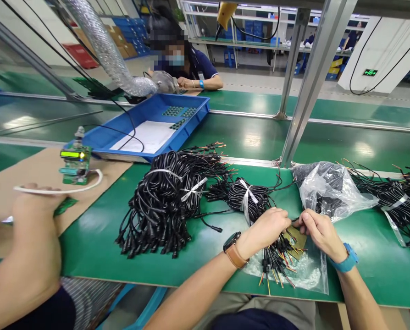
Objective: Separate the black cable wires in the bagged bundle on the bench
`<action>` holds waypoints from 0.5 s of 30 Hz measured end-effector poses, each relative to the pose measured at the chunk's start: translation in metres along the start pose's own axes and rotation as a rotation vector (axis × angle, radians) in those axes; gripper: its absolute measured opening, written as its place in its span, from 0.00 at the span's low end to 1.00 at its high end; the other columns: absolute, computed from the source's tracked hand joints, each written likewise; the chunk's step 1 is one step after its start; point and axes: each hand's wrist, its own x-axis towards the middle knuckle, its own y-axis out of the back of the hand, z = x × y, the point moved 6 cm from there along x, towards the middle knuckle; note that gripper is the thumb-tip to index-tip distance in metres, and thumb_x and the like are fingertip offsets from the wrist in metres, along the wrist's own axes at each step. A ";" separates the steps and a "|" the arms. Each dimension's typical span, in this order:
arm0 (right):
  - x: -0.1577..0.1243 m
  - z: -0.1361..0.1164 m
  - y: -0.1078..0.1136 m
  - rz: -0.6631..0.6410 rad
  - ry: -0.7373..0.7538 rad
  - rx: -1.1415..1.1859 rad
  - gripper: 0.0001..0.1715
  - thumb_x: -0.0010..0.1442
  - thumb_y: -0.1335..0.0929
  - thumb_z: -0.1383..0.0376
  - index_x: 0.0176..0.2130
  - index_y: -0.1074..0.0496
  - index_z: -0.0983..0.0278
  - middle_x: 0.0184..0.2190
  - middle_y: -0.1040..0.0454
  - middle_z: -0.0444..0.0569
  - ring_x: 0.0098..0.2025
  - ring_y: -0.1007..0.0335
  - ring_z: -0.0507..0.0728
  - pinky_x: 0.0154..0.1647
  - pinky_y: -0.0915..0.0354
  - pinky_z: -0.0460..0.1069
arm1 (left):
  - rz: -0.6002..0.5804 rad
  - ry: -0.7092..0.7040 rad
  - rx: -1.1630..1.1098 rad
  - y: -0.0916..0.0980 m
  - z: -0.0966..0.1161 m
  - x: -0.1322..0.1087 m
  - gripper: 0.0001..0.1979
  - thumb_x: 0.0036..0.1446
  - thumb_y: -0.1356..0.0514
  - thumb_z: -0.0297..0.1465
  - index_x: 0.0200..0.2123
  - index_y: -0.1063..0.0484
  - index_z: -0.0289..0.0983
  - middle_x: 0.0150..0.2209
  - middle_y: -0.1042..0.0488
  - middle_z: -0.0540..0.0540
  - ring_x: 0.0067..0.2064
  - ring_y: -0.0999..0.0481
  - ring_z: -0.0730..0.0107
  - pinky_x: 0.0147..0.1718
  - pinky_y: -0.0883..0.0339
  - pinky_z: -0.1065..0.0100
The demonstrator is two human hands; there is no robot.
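My left hand [272, 227], with a watch on a brown strap at its wrist, is closed in a pinch. Close by on its right, my right hand [318, 229], wearing a blue wristband, pinches too. A short stretch of black cable [295, 220] shows between my fingertips; the fingers hide the rest of it. Just behind my left hand lies a coiled cable bundle [248, 199] tied with a white strip. Below my hands, cable ends with bare coloured wires [277, 263] fan out over a clear plastic bag [317, 270] and a brownish piece [297, 240].
A large heap of black cables [160, 201] lies left of me. At right are a filled plastic bag [332, 188] and another cable bundle [396, 204]. Metal posts [311, 82] rise behind. A co-worker's arm [36, 238] reaches in beside a circuit board [74, 162]; a blue tray [191, 130] stands beyond.
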 end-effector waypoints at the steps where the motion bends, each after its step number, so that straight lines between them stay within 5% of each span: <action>1: -0.001 -0.002 0.002 0.014 0.018 -0.005 0.27 0.75 0.45 0.51 0.33 0.30 0.60 0.23 0.25 0.46 0.25 0.28 0.55 0.30 0.35 0.48 | -0.006 0.000 0.006 0.000 0.000 0.001 0.09 0.65 0.40 0.25 0.30 0.26 0.35 0.31 0.28 0.47 0.37 0.27 0.65 0.38 0.37 0.64; 8: -0.003 -0.016 -0.001 0.001 0.156 -0.080 0.24 0.75 0.44 0.57 0.32 0.31 0.60 0.23 0.26 0.44 0.23 0.31 0.53 0.29 0.40 0.47 | -0.028 0.000 0.084 0.002 0.005 0.002 0.11 0.65 0.41 0.23 0.29 0.25 0.35 0.31 0.27 0.46 0.36 0.27 0.63 0.37 0.38 0.63; 15: -0.002 -0.012 0.009 0.107 0.130 -0.097 0.20 0.74 0.42 0.59 0.34 0.31 0.60 0.25 0.25 0.44 0.23 0.31 0.52 0.29 0.38 0.47 | -0.048 0.020 0.118 0.001 0.006 0.001 0.09 0.63 0.41 0.23 0.31 0.24 0.34 0.32 0.27 0.44 0.38 0.26 0.62 0.37 0.37 0.63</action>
